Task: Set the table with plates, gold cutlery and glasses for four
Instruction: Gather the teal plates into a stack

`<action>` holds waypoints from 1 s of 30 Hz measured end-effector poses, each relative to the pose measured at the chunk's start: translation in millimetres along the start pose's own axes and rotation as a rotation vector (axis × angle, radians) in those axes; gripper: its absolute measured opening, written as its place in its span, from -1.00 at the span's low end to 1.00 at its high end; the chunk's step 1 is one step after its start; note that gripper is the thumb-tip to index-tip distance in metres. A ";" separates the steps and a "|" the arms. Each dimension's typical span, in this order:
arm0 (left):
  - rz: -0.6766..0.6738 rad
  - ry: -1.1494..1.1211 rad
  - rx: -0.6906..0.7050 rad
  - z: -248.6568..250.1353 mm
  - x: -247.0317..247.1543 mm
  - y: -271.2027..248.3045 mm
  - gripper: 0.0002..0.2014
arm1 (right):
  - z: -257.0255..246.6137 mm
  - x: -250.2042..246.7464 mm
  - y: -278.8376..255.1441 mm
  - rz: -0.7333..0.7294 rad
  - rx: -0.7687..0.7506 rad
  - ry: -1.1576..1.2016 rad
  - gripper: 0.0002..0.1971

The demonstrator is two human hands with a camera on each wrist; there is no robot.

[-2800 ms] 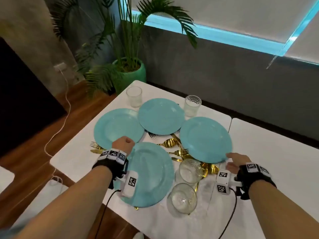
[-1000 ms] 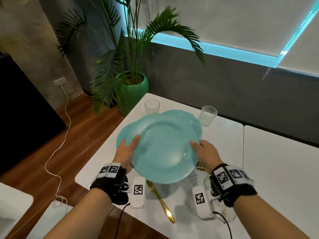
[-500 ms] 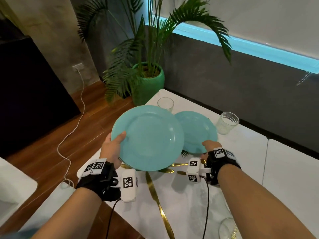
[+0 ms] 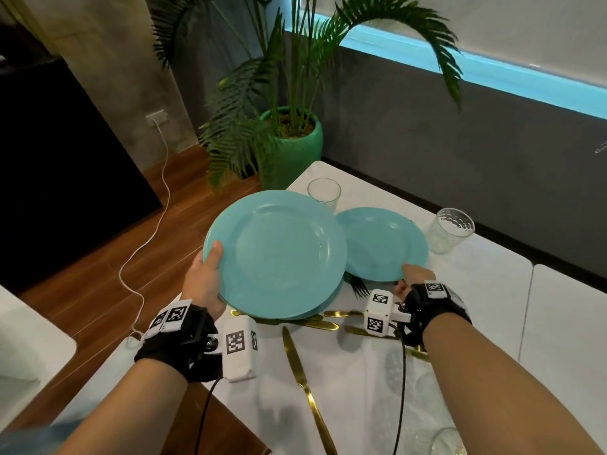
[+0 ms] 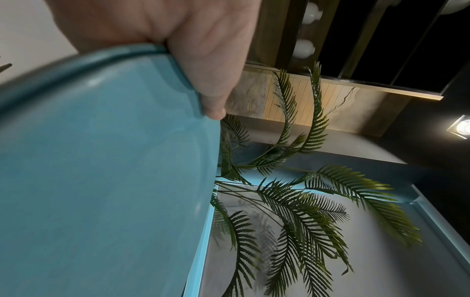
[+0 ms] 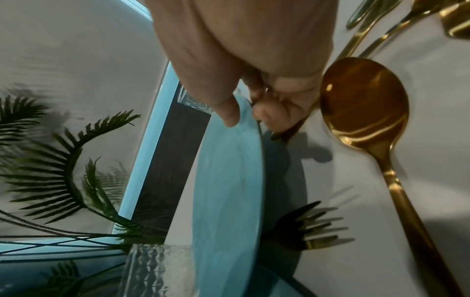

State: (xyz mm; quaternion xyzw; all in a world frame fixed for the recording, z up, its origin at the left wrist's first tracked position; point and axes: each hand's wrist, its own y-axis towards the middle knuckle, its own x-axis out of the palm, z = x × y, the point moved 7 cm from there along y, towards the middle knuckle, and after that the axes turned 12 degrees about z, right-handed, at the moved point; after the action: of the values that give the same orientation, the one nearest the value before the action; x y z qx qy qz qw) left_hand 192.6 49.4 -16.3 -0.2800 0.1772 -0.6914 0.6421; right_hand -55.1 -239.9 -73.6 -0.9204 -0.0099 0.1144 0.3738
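Observation:
My left hand point(image 4: 210, 270) holds a stack of turquoise plates point(image 4: 279, 254) in the air over the table's left corner, thumb point(image 5: 203, 80) on the top rim point(image 5: 101, 170) and fingers hidden below. A lower plate's edge shows under the top one. My right hand point(image 4: 412, 274) pinches the near rim of another turquoise plate point(image 4: 382, 244) that lies farther back, thumb point(image 6: 225, 106) on top and fingers curled under the rim point(image 6: 229, 180). Gold cutlery point(image 4: 328, 321) lies under and beside the plates, and a gold knife point(image 4: 305, 382) lies nearer me.
Two clear glasses point(image 4: 323, 192) point(image 4: 453, 229) stand near the white table's point(image 4: 492, 307) far edge; a third point(image 4: 446, 441) is at bottom right. A gold spoon point(image 6: 363, 104) and fork point(image 6: 318, 231) lie beside my right hand. A potted palm point(image 4: 289, 142) stands behind the far-left corner.
A second ago both hands carried the plate stack. My right hand has let go and taken the far plate's rim; the left hand alone now holds the stack, shifted slightly left.

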 end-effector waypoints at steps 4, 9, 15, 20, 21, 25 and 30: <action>-0.008 -0.021 0.032 2.3 -6.9 -1.0 -0.57 | -11.8 -3.9 -27.6 0.046 -0.029 0.120 -0.87; 0.073 -0.034 0.059 16.4 -29.8 -6.3 -0.58 | -44.2 -33.9 -71.0 0.063 -0.186 0.141 -0.87; 0.137 0.009 0.149 35.3 -39.4 -19.9 -0.53 | -90.3 -78.6 -137.1 0.107 -0.489 0.118 -0.67; 0.003 0.008 0.090 17.9 -18.2 -43.3 -0.57 | -66.4 -46.5 -185.4 -0.119 -0.438 0.075 -0.75; -0.024 0.006 0.081 13.1 -15.1 -47.7 -0.56 | -58.4 -37.7 -189.7 -0.157 -0.427 0.062 -0.73; -0.088 -0.004 0.055 0.5 -13.4 -53.2 -0.54 | -27.0 -9.1 -190.6 -0.269 -0.422 -0.077 -0.72; -0.147 -0.085 -0.018 -5.9 -19.6 -52.7 -0.46 | -4.8 4.3 -180.3 -0.217 -0.490 -0.222 -0.87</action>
State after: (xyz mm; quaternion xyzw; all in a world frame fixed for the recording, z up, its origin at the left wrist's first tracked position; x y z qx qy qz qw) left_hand 147.8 74.0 7.8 -0.3269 0.1352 -0.7224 0.5941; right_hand -37.7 -112.9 53.3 -0.9587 -0.1764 0.1680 0.1468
